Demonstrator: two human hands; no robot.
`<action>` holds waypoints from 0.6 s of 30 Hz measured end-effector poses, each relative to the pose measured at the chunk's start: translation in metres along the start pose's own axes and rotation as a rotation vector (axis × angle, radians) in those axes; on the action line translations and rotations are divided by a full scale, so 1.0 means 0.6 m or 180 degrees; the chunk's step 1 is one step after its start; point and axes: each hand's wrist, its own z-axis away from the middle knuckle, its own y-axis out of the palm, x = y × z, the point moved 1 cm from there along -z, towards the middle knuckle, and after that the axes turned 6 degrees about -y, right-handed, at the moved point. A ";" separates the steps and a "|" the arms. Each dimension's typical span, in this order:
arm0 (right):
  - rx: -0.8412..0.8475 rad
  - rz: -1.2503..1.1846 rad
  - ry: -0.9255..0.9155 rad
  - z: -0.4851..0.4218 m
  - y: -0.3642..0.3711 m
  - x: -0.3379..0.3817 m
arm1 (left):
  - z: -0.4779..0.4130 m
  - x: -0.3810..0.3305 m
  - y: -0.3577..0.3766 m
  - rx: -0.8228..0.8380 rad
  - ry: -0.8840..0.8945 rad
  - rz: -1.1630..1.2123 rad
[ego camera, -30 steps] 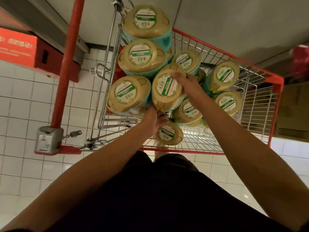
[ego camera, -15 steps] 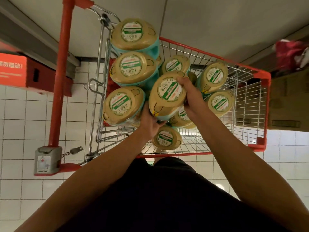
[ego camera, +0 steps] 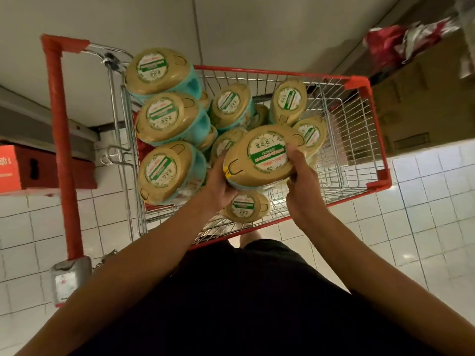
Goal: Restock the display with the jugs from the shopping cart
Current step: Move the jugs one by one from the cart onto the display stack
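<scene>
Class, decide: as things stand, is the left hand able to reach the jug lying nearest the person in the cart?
Probably not yet: the left hand and right hand both grip the raised jug, which partly covers that low jug.

Head-worn, steeply downward, close over cart [ego camera: 257,71]

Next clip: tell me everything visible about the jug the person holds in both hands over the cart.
The held jug shows mostly its oval tan lid, plastic by the look, with a round white-and-green label, a U-shaped mark and a small yellow sticker at its left edge. A strip of teal body shows beneath. It is tilted, lid towards the camera, above the other jugs in the cart. The left hand grips its left end; the right hand holds its right edge.
</scene>
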 end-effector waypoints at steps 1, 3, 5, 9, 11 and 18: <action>-0.0086 -0.0047 -0.0033 0.011 -0.014 -0.002 | 0.003 0.004 0.010 0.0010 -0.0039 -0.0157; -0.0213 -0.0243 -0.0113 0.034 -0.040 -0.002 | 0.007 0.013 0.036 0.0034 -0.0145 -0.0502; -0.0331 -0.0471 -0.0180 0.059 -0.065 0.005 | 0.009 0.025 0.063 0.0065 -0.0248 -0.0830; -0.0808 -0.0566 -0.0334 0.094 -0.128 0.024 | 0.013 0.066 0.136 0.0383 -0.0464 -0.1245; -0.0998 -0.0614 -0.0443 0.104 -0.171 0.033 | 0.008 0.096 0.179 0.0486 -0.0567 -0.1474; -0.1404 -0.0780 -0.0790 0.116 -0.380 0.073 | -0.033 0.240 0.354 0.0766 -0.0680 -0.2118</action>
